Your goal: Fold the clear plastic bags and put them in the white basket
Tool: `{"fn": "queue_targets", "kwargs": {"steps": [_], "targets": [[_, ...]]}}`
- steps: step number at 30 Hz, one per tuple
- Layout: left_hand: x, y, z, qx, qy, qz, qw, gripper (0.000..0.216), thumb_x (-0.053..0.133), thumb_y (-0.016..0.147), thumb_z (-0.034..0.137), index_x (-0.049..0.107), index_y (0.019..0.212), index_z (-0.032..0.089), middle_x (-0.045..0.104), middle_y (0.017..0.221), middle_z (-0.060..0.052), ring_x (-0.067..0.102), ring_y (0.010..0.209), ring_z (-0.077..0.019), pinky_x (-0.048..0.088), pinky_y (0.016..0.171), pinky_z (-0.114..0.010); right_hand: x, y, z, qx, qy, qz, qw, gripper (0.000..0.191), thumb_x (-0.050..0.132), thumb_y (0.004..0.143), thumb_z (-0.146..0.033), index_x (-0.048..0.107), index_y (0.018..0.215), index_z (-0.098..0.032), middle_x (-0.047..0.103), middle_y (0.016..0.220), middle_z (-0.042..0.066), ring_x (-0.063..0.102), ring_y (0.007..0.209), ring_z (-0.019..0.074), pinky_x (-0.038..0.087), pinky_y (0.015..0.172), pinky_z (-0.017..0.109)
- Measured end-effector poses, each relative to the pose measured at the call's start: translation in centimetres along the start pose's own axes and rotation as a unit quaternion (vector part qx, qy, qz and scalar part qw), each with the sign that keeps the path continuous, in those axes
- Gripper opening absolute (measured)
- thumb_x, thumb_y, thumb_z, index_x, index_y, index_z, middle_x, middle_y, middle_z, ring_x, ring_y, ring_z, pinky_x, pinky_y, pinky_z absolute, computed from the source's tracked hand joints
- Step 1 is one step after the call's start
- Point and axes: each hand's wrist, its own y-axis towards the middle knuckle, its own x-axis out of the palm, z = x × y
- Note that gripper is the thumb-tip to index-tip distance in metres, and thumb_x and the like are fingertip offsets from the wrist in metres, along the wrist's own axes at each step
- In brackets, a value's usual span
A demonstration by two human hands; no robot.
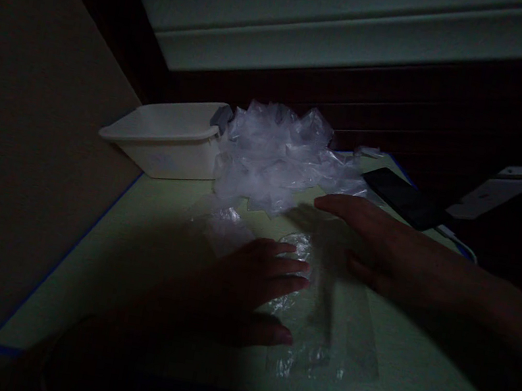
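Note:
A clear plastic bag (pixel 319 325) lies flat on the light green table (pixel 131 254), near its front edge. Over the bag's left part rests my left hand (pixel 260 289), its fingers spread and pointing right. My right hand (pixel 377 245) reaches in from the right above the bag's far part, fingers stretched out to the left and nothing visible in them. Whether it touches the bag I cannot tell. Just beyond my left hand is another crumpled clear bag (pixel 228 227). A heap of clear plastic bags (pixel 273 151) sits at the back of the table.
Left of the heap stands a white plastic bin (pixel 167 156). A dark phone (pixel 404 196) lies at the right with a white cable (pixel 458 240) beside it. Farther right is a white device (pixel 496 191). Blue trim edges the table; a wall (pixel 28 116) borders its left side.

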Motion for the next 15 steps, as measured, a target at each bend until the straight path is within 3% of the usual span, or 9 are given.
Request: {"fn": "queue_targets", "kwargs": {"steps": [3, 8, 12, 15], "targets": [[0.0, 0.2, 0.0, -0.005, -0.002, -0.008, 1.0, 0.066, 0.055, 0.087, 0.057, 0.043, 0.139, 0.018, 0.048, 0.143, -0.012, 0.035, 0.136, -0.03, 0.031, 0.112, -0.049, 0.0, 0.5, -0.6, -0.082, 0.013, -0.047, 0.995, 0.07, 0.052, 0.077, -0.008, 0.036, 0.144, -0.023, 0.046, 0.146, 0.007, 0.029, 0.142, 0.0269, 0.023, 0.113, 0.057], [0.0, 0.3, 0.0, -0.002, 0.002, -0.018, 1.0, 0.066, 0.054, 0.087, 0.057, 0.044, 0.138, 0.017, 0.052, 0.138, -0.012, 0.04, 0.132, -0.0301, 0.03, 0.112, -0.049, 0.1, 1.0, -2.1, -0.154, 0.038, -0.065, 0.985, 0.052, 0.05, 0.079, -0.01, 0.054, 0.129, -0.026, 0.06, 0.134, 0.004, 0.039, 0.137, 0.0245, 0.006, 0.116, 0.057], [0.2, 0.2, -0.1, 0.006, 0.008, 0.011, 1.0, 0.06, 0.052, 0.087, 0.058, 0.052, 0.13, 0.016, 0.057, 0.13, -0.014, 0.038, 0.133, -0.0312, 0.032, 0.11, -0.048, -0.3, 0.7, -3.0, -0.145, 0.062, -0.104, 0.982, 0.029, 0.049, 0.078, -0.011, 0.065, 0.098, -0.024, 0.072, 0.099, 0.002, 0.065, 0.105, 0.0219, 0.011, 0.117, 0.05], [0.2, 0.2, -0.2, 0.007, 0.012, 0.006, 1.0, 0.062, 0.052, 0.088, 0.058, 0.05, 0.132, 0.015, 0.053, 0.136, -0.014, 0.034, 0.136, -0.0311, 0.031, 0.111, -0.046, -0.6, 0.4, -3.2, -0.12, 0.054, -0.132, 0.982, 0.016, 0.051, 0.074, -0.011, 0.061, 0.077, -0.022, 0.069, 0.075, -0.001, 0.067, 0.079, 0.0188, 0.019, 0.115, 0.047]]}}
